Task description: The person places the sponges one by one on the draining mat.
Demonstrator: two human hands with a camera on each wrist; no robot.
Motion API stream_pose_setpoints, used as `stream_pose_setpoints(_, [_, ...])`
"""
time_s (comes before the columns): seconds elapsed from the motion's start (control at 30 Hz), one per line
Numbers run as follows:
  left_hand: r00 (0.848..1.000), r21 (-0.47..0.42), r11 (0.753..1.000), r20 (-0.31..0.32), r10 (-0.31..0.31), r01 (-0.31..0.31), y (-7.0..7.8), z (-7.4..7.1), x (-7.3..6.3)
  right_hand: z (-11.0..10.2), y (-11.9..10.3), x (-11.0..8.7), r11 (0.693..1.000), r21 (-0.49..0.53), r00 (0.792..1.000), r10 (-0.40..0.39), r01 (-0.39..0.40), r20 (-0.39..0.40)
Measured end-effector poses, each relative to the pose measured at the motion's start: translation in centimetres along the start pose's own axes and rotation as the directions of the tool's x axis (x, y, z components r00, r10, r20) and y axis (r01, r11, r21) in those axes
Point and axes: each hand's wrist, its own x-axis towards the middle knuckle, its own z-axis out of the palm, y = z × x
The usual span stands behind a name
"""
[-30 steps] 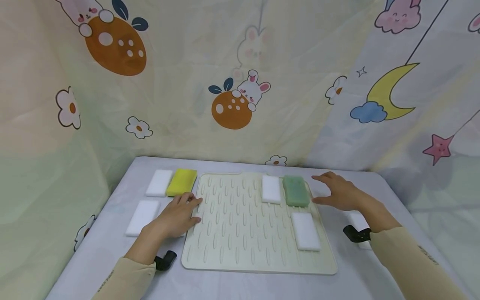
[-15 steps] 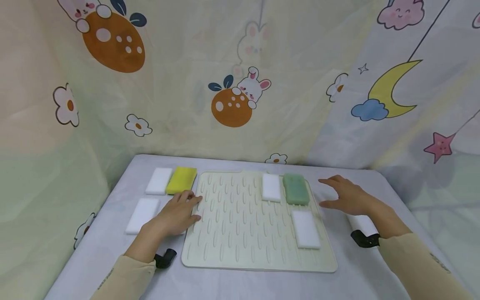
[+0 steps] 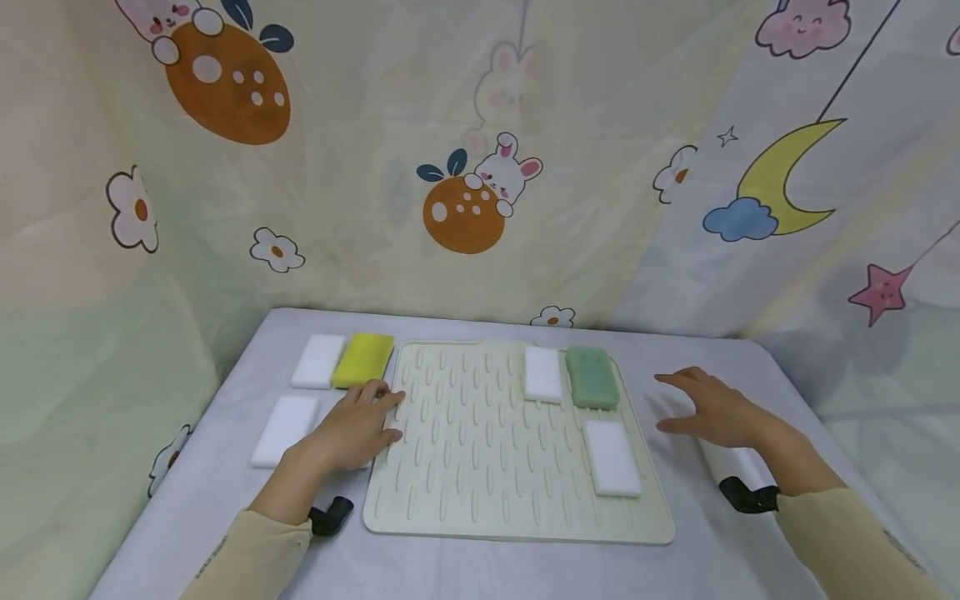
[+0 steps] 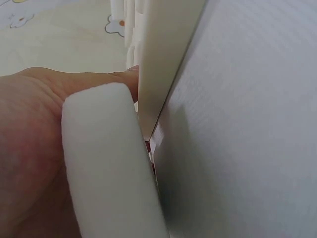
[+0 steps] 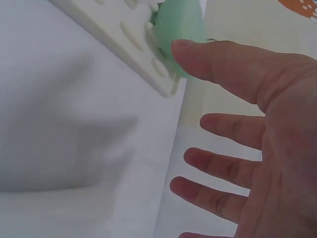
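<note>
My left hand [image 3: 351, 429] rests at the left edge of a cream ridged drying mat [image 3: 465, 475], thumb and fingertips touching its rim. A white sponge [image 4: 111, 163] lies beside that palm in the left wrist view, mostly covered by the hand in the head view. On the mat's right part are a green sponge [image 3: 592, 377], a white sponge [image 3: 542, 373] to its left and another white sponge [image 3: 612, 458] nearer me. My right hand [image 3: 720, 412] hovers right of the mat with fingers spread, holding nothing. In the right wrist view its thumb overlaps the green sponge [image 5: 178, 29].
Left of the mat lie a yellow sponge [image 3: 363, 360], a white sponge [image 3: 318, 361] and a nearer white sponge [image 3: 285, 431]. Under my right forearm a white sponge [image 3: 738, 462] is partly hidden. A printed curtain [image 3: 585, 208] encloses the white-covered table [image 3: 510, 575].
My right hand has drawn away from the green sponge, to the right and slightly toward me. My left hand and the sponges have stayed in place.
</note>
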Motion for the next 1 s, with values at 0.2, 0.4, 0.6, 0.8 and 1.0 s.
stream_pose_setpoints(0.2, [1.0, -0.002, 1.0, 0.002, 0.007, -0.007, 0.0, 0.0, -0.1, 0.4, 1.1, -1.0, 1.0, 0.016, 1.0, 0.01, -0.01, 0.009])
stream_pose_setpoints(0.4, [1.0, -0.002, 1.0, 0.003, -0.001, 0.001, 0.0, 0.0, -0.1, 0.9, 2.4, -2.0, 0.999, 0.034, 1.0, 0.025, -0.025, 0.015])
stream_pose_setpoints(0.6, [1.0, 0.002, 1.0, -0.003, -0.003, 0.003, 0.0, 0.0, 0.0, 1.7, 3.7, -2.7, 0.997, 0.068, 1.0, 0.021, -0.022, 0.012])
stream_pose_setpoints(0.8, [1.0, -0.001, 1.0, -0.007, -0.002, 0.002, 0.0, -0.1, -0.1, 2.2, 4.6, -3.2, 0.995, 0.07, 0.997, 0.066, -0.068, 0.035])
stream_pose_setpoints(1.0, [1.0, -0.004, 1.0, 0.004, -0.005, 0.005, 0.1, -0.2, -0.1, 2.5, 5.2, -3.8, 0.994, 0.077, 0.997, 0.073, -0.076, 0.041])
